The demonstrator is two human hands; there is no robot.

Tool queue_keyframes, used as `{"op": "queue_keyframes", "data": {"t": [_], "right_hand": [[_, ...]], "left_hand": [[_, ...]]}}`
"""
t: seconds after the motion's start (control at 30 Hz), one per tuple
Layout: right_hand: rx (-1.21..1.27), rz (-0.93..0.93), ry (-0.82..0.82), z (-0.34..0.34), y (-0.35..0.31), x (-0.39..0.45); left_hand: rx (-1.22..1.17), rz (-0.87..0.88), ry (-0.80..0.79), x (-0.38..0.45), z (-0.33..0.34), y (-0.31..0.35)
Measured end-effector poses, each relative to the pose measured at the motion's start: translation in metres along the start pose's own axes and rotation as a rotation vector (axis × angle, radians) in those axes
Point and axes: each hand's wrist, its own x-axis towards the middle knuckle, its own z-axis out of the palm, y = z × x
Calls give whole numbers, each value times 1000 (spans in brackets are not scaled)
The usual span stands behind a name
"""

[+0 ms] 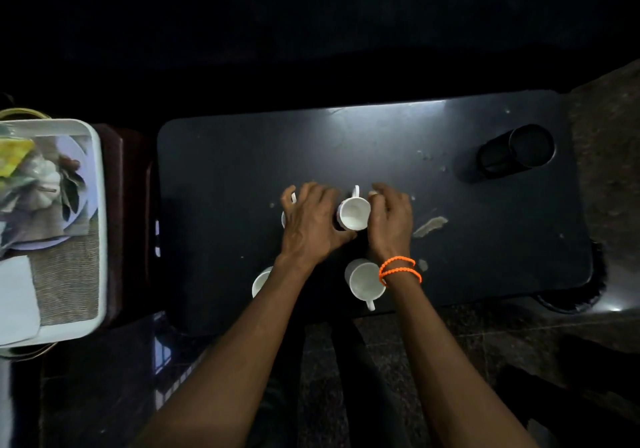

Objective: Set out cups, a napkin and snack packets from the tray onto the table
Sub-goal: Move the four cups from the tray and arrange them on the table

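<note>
The fingers (313,193) of the left hand (311,225) curl down over a white cup (284,217), which is mostly hidden beneath the palm; whether they actually grasp it cannot be told. The fingers (379,196) of the right hand (391,222) are bent against the right side of a second white cup (354,212), which stands upright between both hands, handle pointing far. An orange band (400,269) circles the right wrist. Two more white cups (363,281) (260,280) stand nearer, on the dark bench (485,239). A black cylinder (516,151) lies far right. Left of the bench, a white tray (102,239) holds a napkin (17,295), a mat (69,274) and snack packets (14,156).
</note>
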Motion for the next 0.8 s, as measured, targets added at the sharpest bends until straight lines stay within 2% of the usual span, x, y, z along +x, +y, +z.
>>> {"op": "queue_keyframes", "data": {"t": [0.07, 0.13, 0.27, 0.37, 0.5, 0.6, 0.8], "right_hand": [[-1, -158, 54, 5, -9, -7], [29, -244, -15, 16, -19, -16], [3, -129, -267, 48, -32, -29], [-80, -42, -309, 66, -33, -35], [-6, 35, -253, 75, -36, -40], [40, 37, -290, 86, -41, -43], [31, 29, -335, 110, -41, -50]], "left_hand": [[-88, -63, 96, -9, -7, -11], [-119, -176, 105, -18, -15, -27], [-182, -336, -77, -25, -23, -50], [-291, -308, -84, -28, -26, -54], [-303, -258, -17, -29, -33, -63], [-293, -271, 21, -31, -41, -77], [-275, -281, -27, -36, -51, -98]]}}
